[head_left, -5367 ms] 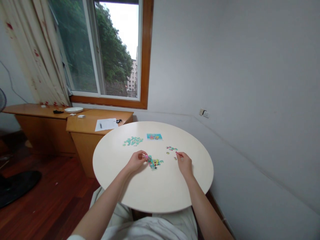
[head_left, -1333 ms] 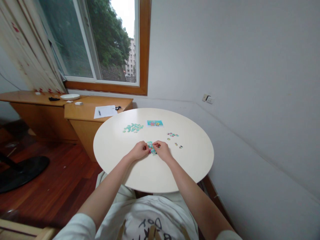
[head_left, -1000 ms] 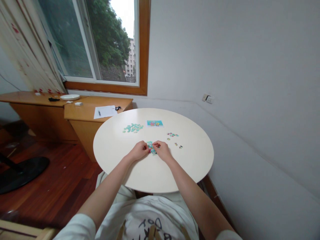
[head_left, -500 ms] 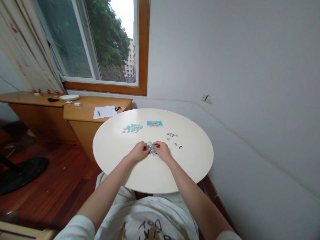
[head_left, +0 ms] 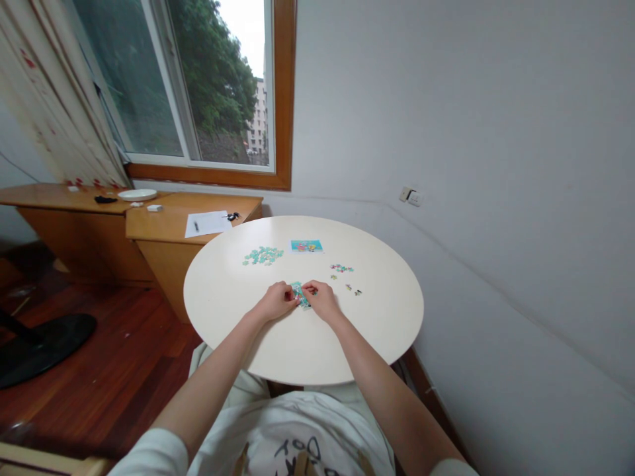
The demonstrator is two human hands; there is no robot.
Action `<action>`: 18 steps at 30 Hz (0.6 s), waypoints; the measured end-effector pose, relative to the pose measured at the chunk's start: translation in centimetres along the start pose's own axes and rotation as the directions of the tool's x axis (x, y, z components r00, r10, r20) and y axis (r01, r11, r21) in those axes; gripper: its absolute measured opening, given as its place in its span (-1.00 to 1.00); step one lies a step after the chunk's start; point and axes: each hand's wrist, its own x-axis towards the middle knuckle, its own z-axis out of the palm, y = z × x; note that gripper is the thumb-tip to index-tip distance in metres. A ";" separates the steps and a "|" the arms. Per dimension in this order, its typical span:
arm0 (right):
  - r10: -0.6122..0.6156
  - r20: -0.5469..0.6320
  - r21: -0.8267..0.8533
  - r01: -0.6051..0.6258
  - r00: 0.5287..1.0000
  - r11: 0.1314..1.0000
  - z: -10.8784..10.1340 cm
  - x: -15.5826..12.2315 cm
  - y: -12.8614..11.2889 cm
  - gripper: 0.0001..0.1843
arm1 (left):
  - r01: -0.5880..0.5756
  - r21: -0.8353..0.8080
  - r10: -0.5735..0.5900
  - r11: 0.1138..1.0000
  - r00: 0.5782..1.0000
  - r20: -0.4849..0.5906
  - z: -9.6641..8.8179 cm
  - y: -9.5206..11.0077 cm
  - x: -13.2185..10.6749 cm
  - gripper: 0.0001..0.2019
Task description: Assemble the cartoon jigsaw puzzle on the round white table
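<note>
Joined jigsaw pieces (head_left: 301, 295) in teal with colourful patches lie flat on the white oval table (head_left: 297, 350). My left hand (head_left: 278, 299) curls at their left edge, fingertips closed against them. From the right, my right hand (head_left: 321, 300) bends over them with thumb and fingers pinched; what they grip is too small to make out. Both hands partly cover the pieces. Farther back lies a picture card (head_left: 306, 246) with colourful figures on teal. A heap of loose teal jigsaw pieces (head_left: 262, 256) spreads on the left.
Several loose coloured pieces (head_left: 342, 268) lie to the right, and a dark one (head_left: 358, 292) sits nearer. Behind the table's left side stands a wooden cabinet (head_left: 169, 225) with a paper sheet (head_left: 208, 223), keys (head_left: 233, 216) and a white plate (head_left: 137, 195). A wall (head_left: 471, 198) rises on the right.
Both hands stay in almost the same place over the joined pieces. The left fingertips shift only slightly; nothing else visibly moves on the table.
</note>
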 end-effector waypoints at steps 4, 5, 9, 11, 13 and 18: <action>-0.004 -0.004 0.001 0.004 1.000 1.000 0.1 0.1 0.2 -0.90 | 0.014 -0.016 -0.014 1.000 1.000 0.001 0.0 0.2 0.0 -0.80; -0.008 -0.006 0.001 0.008 1.000 1.000 0.1 0.1 0.2 -0.90 | 0.018 -0.031 -0.018 0.999 1.000 -0.004 0.0 0.2 0.0 -0.79; -0.041 0.019 -0.034 0.041 0.999 0.999 0.0 -0.1 0.0 -0.87 | 0.097 -0.135 -0.106 0.986 0.992 -0.061 -0.2 0.2 0.0 -0.79; -0.098 0.057 -0.114 0.104 0.994 0.988 -0.1 -0.4 -0.3 -0.85 | 0.139 -0.178 -0.162 0.974 0.980 -0.118 -0.4 0.0 0.1 -0.79; -0.157 0.110 -0.225 0.178 0.981 0.958 -0.2 -0.7 -0.7 -0.86 | 0.164 -0.206 -0.200 0.965 0.965 -0.170 -0.6 -0.2 0.3 -0.79; -0.130 0.179 -0.377 0.189 0.975 0.907 -0.2 -1.0 -0.9 -0.93 | 0.180 -0.268 -0.239 0.946 0.948 -0.210 -0.7 -0.8 0.5 -0.78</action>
